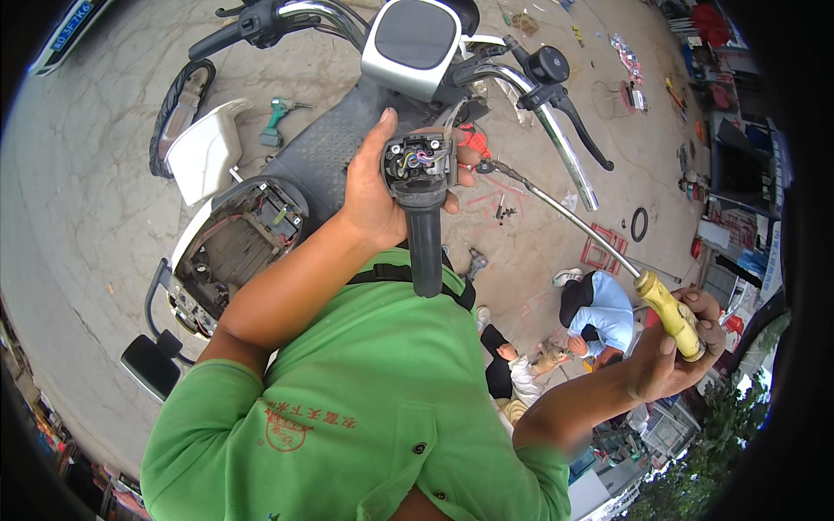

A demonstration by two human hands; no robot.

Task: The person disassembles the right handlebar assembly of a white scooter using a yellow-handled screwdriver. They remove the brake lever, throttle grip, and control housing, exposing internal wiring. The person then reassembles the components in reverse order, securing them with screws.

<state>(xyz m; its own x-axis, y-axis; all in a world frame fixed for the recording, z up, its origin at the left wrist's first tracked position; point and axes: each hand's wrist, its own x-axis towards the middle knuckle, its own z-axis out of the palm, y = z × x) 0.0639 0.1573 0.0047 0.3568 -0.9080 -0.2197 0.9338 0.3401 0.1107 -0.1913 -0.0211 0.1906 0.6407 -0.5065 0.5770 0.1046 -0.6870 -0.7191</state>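
Note:
My left hand (373, 187) is closed around a black handlebar grip (425, 252) with its switch housing (419, 165). The housing faces up with its inside exposed, showing thin coloured wires and screw posts. My right hand (682, 347) grips the yellow handle of a screwdriver (665, 308), out to the right. Its long metal shaft slants up and left, the dark far end close to my left fingertips; whether it touches anything there I cannot tell. Beyond stands the scooter's chrome handlebar (569, 152), a bare tube end on the right side, below a brake lever (586, 130).
A silver and black scooter front (410, 43) stands ahead. To the left are its opened body (239, 230), a white panel (204, 152) and a green cordless drill (276, 122) on the footboard's left. Two people crouch at right, one in a blue shirt (605, 308). A red crate (602, 249) lies nearby.

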